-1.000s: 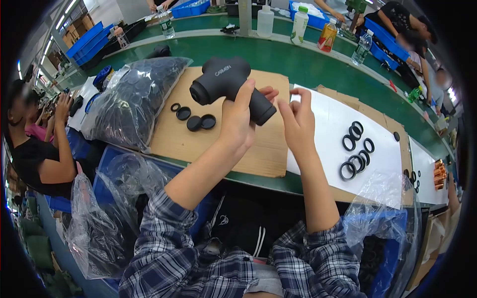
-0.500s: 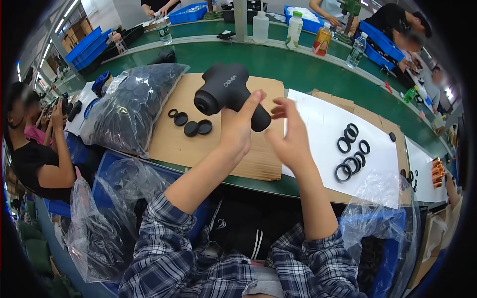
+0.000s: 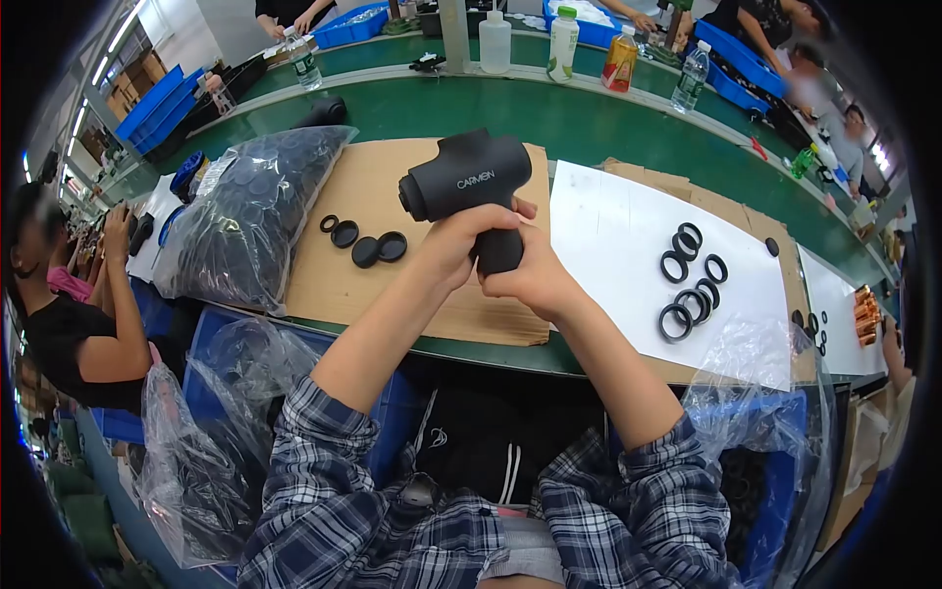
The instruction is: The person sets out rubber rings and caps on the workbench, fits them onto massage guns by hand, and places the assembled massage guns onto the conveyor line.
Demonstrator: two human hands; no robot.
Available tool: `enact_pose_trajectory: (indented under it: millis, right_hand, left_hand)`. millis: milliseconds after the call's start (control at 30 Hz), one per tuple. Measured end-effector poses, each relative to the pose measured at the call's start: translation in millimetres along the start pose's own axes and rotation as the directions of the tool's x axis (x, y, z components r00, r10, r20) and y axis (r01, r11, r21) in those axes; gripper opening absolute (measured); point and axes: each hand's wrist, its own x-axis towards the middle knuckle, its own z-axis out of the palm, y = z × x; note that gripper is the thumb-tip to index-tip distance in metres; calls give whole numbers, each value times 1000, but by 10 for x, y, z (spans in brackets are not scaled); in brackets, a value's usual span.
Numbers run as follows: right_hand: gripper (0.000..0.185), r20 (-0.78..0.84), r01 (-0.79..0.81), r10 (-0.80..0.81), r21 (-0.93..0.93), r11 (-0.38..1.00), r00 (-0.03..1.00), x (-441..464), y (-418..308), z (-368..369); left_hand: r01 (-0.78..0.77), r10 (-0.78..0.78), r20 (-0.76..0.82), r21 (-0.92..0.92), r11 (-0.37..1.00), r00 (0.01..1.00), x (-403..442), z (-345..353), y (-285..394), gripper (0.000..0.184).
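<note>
A black massage gun [image 3: 471, 175] marked "CARMON" is held above the cardboard sheet [image 3: 471, 312], its round front end pointing left and its handle down. My left hand [image 3: 465, 239] is closed around the upper handle, just under the body. Lower on the same handle, my right hand [image 3: 525, 263] is wrapped round it from the right. Both hands touch the gun, and some fingers are hidden behind it. To the left on the cardboard lie several black caps [image 3: 366, 251] and a small black ring [image 3: 329, 224].
Several black rings [image 3: 690, 309] lie on a white sheet [image 3: 599, 226] at right. A clear bag of black parts [image 3: 250, 211] stands at left. Bottles [image 3: 562, 44] line the far ledge. Blue plastic-lined bins [image 3: 775, 491] sit below the table edge. Co-workers [image 3: 88, 314] are around.
My right hand has come in from the right and closed on the handle. The massage gun has turned, so its side lettering is level and the handle points more downward.
</note>
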Motion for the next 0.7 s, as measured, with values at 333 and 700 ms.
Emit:
enact_pose_trajectory:
  millis: [333,700]
  right_hand:
    - [46,-82,102,-108,-82,991,991,131,-47,-67]
    - [50,-561,-285,-83,-536,794,823,1025,438,-1127]
  left_hand:
    - [-87,100,-94,139,986,990,100,79,114,28]
    - [76,16,-228,391,917,973,602,-114,-239,56]
